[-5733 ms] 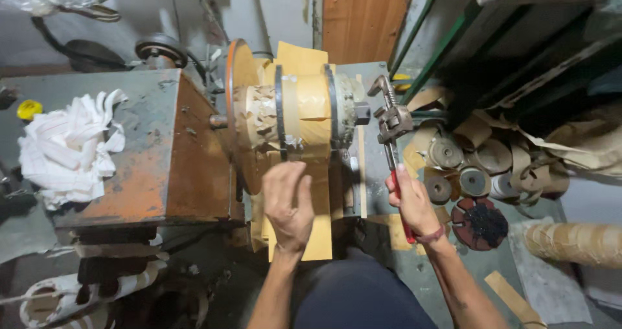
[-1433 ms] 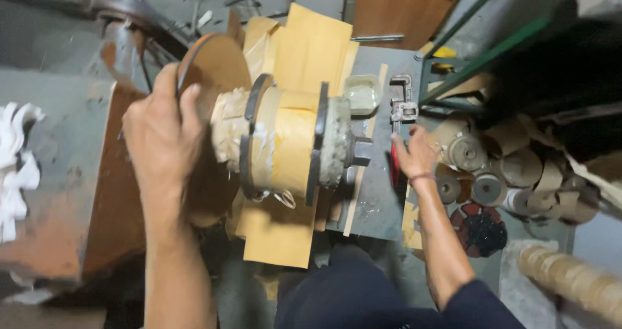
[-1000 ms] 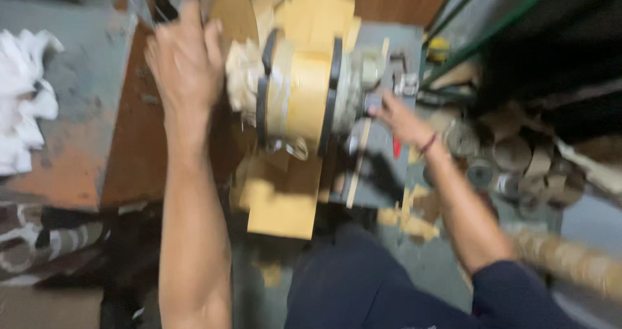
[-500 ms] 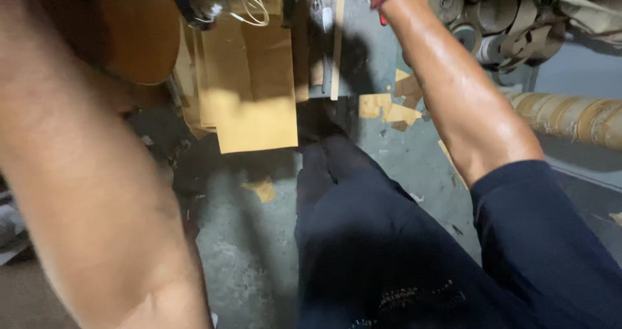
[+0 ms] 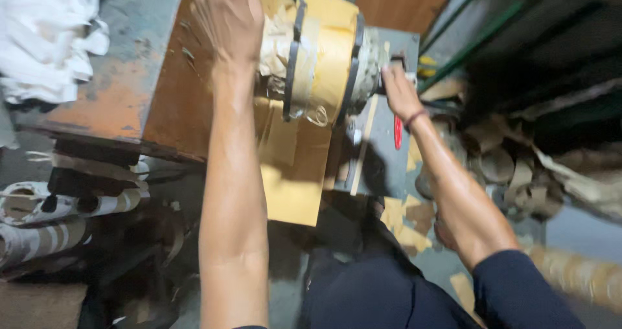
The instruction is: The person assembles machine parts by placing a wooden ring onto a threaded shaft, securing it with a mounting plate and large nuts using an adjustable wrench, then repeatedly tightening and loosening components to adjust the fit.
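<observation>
Head view, motion blur throughout. L hand (image 5: 230, 18) laid over the left end of a spool assy (image 5: 324, 60), fingers spread fairly wide & curved over the top; what's under the palm is hidden, so can't tell if it's gripping or just pressing. L forearm runs straight down frame, bare.

Spool assy sits horiz. at top centre, betw. both hands: cylinder wrapped in glossy yellow-tan tape/film, w/ two dark metal ring flanges (image 5: 295, 60) standing upright round it, off-white crumpled wrap bunched at the left end, thin wire loop hanging below. Right end looks like dull grey metal hub.

R hand (image 5: 398, 92) at the right end of the spool, fingers curled narrow vs. the hub; whether it holds anything there can't be told, too blurred. Thin band on R wrist. Dark blue sleeve at upper arm.

Under spool: flat sheet of tan cardboard (image 5: 295, 173), matte, hanging down over edge. Just right of it a grey metal plate (image 5: 379, 154), w/ a pale wood strip & a small red-handled tool (image 5: 398, 132) lying on it.

Left: rusty orange/grey-blue painted metal box (image 5: 123, 76), chipped paint. White crumpled rag pile (image 5: 48, 41) on top of it. Far right, blurred: brown cardboard tube cores (image 5: 499, 164), round, hollow.
</observation>
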